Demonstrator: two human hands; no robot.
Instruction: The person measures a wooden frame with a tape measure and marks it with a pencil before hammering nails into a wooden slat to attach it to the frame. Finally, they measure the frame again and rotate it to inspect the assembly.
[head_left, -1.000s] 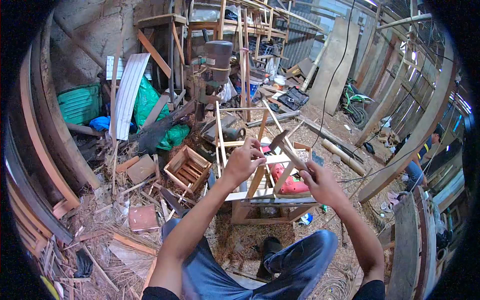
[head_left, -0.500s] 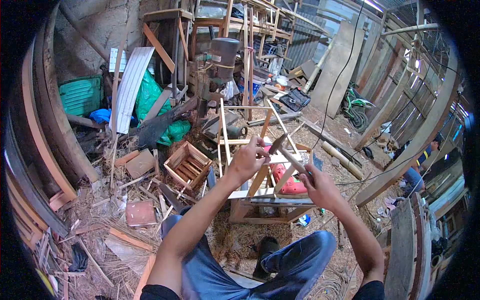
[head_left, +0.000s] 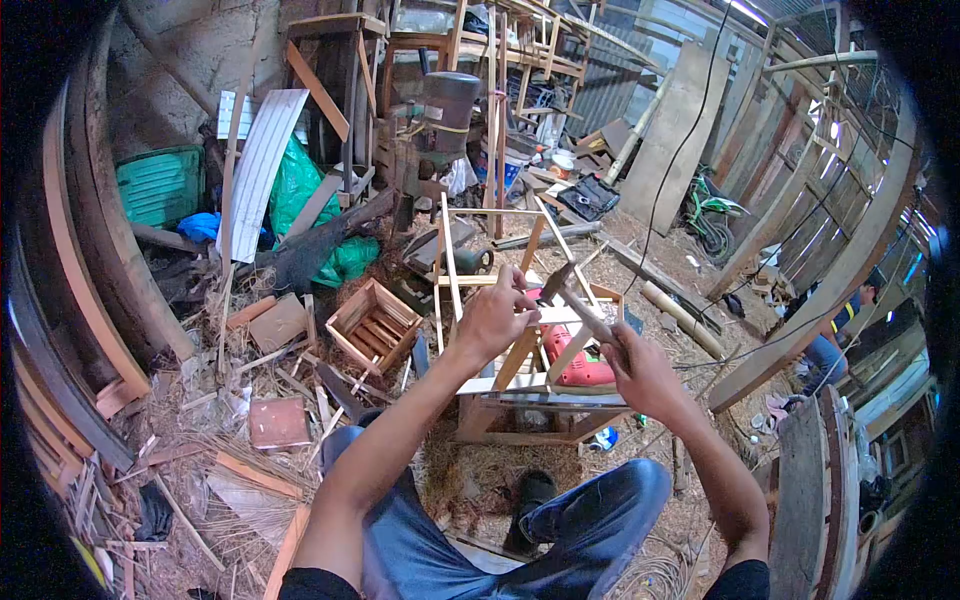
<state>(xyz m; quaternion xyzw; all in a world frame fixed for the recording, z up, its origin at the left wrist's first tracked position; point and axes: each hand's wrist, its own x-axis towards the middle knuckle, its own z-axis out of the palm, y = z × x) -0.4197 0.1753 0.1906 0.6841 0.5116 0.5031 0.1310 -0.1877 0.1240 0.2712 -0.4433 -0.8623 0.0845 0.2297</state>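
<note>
sawdust, straw and offcuts cover the floor (head_left: 480, 480) of a cluttered wood workshop, with planks leaning against the walls. both forearms reach forward from above the knees, elbows bent, and meet over a low tabletop (head_left: 520, 385) of rough boards. the left hand (head_left: 492, 318) is held palm down with the wrist a little raised. its fingers (head_left: 522, 296) are curled together and pinched at a cross slat of a slat frame (head_left: 447, 262) that stands tilted on the tabletop. whether something small sits between the fingertips cannot be told. the right hand (head_left: 640, 372) is lower and nearer the body, clamped in a fist round the wooden handle of a hammer (head_left: 585, 315). the handle slants up and to the left, so the dark head sits just beside the left fingertips, above the same slat. a red power drill (head_left: 575, 368) lies on the tabletop under the hammer, between the two hands. left of the frame, a small slatted crate (head_left: 372, 325) sits on the floor, well apart. far to the right, another person (head_left: 835, 335) crouches by a beam.
</note>
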